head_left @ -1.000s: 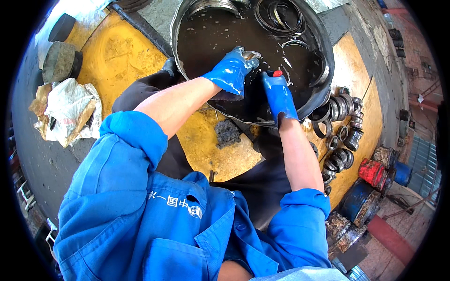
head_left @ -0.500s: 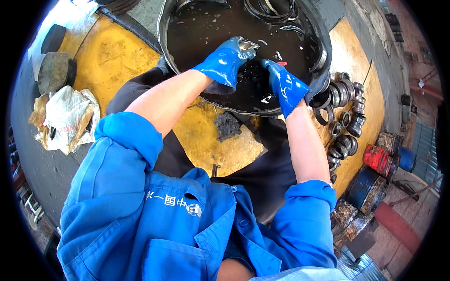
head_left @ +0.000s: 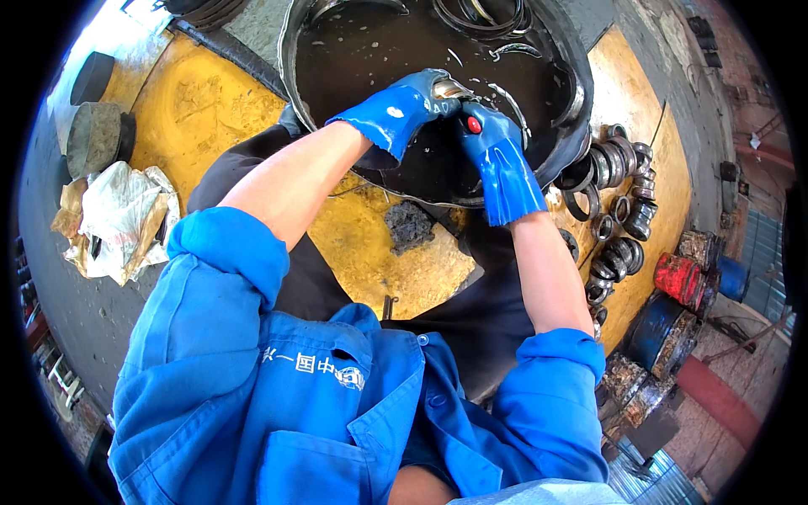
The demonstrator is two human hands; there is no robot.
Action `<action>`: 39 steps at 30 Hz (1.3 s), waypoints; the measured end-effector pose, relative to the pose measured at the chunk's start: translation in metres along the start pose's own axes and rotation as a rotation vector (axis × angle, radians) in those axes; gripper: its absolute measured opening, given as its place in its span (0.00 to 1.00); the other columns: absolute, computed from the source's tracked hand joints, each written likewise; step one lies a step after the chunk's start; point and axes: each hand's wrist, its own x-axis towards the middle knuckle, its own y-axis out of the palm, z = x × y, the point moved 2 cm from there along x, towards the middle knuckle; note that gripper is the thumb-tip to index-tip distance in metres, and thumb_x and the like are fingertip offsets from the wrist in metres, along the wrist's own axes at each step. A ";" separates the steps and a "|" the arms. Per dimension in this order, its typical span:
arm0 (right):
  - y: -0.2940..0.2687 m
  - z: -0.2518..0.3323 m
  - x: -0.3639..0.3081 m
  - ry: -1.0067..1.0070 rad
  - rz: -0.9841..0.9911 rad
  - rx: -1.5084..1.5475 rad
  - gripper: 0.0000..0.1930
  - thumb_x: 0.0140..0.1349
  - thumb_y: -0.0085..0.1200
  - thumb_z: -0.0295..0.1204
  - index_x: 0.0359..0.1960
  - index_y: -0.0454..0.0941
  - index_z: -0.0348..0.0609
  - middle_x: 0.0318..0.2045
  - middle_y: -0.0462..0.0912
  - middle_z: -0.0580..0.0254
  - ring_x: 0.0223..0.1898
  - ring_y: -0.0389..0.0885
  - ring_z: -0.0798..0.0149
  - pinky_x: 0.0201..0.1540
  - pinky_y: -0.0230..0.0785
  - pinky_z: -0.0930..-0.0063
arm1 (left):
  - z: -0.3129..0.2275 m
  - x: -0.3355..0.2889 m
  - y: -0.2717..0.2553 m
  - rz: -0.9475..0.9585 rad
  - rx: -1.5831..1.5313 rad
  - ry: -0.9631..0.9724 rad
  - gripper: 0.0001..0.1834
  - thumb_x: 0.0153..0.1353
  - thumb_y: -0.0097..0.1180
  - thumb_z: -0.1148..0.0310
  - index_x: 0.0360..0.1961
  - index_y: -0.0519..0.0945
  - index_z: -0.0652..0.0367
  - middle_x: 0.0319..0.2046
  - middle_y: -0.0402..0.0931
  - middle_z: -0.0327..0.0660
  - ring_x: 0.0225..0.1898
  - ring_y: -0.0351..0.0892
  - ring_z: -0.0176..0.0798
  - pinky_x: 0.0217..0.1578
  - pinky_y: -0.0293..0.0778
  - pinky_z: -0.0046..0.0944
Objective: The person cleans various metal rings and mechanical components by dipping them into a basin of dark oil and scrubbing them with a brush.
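Blue rubber gloves cover both hands. My left hand (head_left: 402, 108) is closed around a shiny curved metal part (head_left: 451, 89), likely a ring, whose lower portion the glove hides. Against it, my right hand (head_left: 495, 143) is closed on a red-ended tool (head_left: 474, 125); only the rounded red end shows, so its exact kind is unclear. The two hands meet above a large round basin (head_left: 584, 88) of dark, murky liquid (head_left: 362, 55). Inside the basin, several metal rings (head_left: 488, 32) lie at the far side, and a thin curved strip (head_left: 513, 109) shows beside my right hand.
Several metal rings (head_left: 621, 160) stand and lie on the yellow board to the right. Rusty drums (head_left: 658, 337) and a red can (head_left: 678, 282) are farther right. A crumpled white sack (head_left: 122, 210) lies left. A dark clump (head_left: 408, 225) rests before the basin.
My right hand has moved left and turned, bringing it against my left hand, with the tool's red end now facing me. The metal part shows more and has tilted.
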 end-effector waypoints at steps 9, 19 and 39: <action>0.005 -0.027 -0.003 0.376 0.025 0.229 0.13 0.65 0.59 0.42 0.46 0.86 0.53 0.41 0.88 0.50 0.46 0.86 0.43 0.50 0.79 0.56 | -0.058 -0.060 -0.021 0.049 0.309 -0.284 0.49 0.52 0.74 0.54 0.73 0.65 0.57 0.59 0.79 0.59 0.61 0.80 0.57 0.64 0.73 0.46; 0.015 -0.029 0.016 0.533 0.164 0.557 0.13 0.62 0.62 0.37 0.43 0.88 0.45 0.37 0.90 0.54 0.41 0.88 0.59 0.50 0.77 0.65 | 0.024 -0.020 -0.024 -0.059 0.010 -0.256 0.37 0.50 0.77 0.56 0.59 0.80 0.63 0.50 0.85 0.54 0.52 0.85 0.52 0.56 0.78 0.44; 0.001 0.023 -0.006 0.225 0.343 0.213 0.16 0.66 0.55 0.43 0.49 0.85 0.53 0.47 0.88 0.51 0.51 0.86 0.47 0.53 0.78 0.53 | -0.044 -0.022 -0.033 0.090 0.513 -0.085 0.36 0.55 0.72 0.47 0.61 0.80 0.54 0.56 0.83 0.50 0.59 0.82 0.54 0.60 0.77 0.49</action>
